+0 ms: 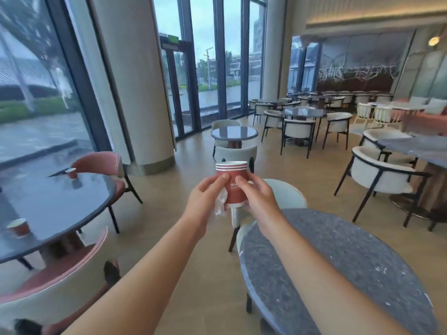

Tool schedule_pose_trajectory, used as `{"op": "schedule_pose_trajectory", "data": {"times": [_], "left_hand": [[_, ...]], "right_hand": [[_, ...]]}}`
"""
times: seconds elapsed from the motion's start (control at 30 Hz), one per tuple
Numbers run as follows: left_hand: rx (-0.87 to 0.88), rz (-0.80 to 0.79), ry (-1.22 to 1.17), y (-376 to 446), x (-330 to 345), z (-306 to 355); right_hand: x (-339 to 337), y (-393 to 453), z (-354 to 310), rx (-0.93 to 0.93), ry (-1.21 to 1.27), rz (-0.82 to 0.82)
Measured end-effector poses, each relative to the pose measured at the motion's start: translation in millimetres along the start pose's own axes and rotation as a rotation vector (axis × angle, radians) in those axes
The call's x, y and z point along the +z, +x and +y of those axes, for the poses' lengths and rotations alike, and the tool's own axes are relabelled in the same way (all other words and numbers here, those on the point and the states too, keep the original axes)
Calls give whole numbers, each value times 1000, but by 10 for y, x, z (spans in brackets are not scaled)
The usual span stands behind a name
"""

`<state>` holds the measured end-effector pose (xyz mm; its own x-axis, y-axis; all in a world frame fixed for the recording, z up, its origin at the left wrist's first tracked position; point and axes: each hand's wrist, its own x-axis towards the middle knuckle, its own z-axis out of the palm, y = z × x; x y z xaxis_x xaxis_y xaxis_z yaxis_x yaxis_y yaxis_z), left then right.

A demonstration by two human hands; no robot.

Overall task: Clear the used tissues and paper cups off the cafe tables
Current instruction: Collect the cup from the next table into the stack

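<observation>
Hands meet at centre frame: the left hand (205, 192) and right hand (256, 193) both grasp a stack of red paper cups (231, 182), upright, fingers curled around its sides. White tissue (221, 201) hangs crumpled between the left palm and the stack's base. At four o'clock lies a speckled grey table (338, 274). At nine o'clock, a dark round table (48, 209) bears two more red cups, one far (71, 172), one near (18, 228).
</observation>
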<state>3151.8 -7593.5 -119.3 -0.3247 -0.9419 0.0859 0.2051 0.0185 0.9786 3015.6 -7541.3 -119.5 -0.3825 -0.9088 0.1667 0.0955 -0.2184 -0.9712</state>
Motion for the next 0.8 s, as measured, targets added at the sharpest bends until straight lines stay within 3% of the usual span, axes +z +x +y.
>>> {"op": "schedule_pose_trajectory", "data": {"times": [0.5, 0.8], "left_hand": [[113, 265, 24, -688, -1899, 640], [145, 509, 107, -1380, -2740, 978]], "right_hand": [[2053, -371, 47, 55, 101, -268], [3028, -664, 146, 29, 82, -571]]}}
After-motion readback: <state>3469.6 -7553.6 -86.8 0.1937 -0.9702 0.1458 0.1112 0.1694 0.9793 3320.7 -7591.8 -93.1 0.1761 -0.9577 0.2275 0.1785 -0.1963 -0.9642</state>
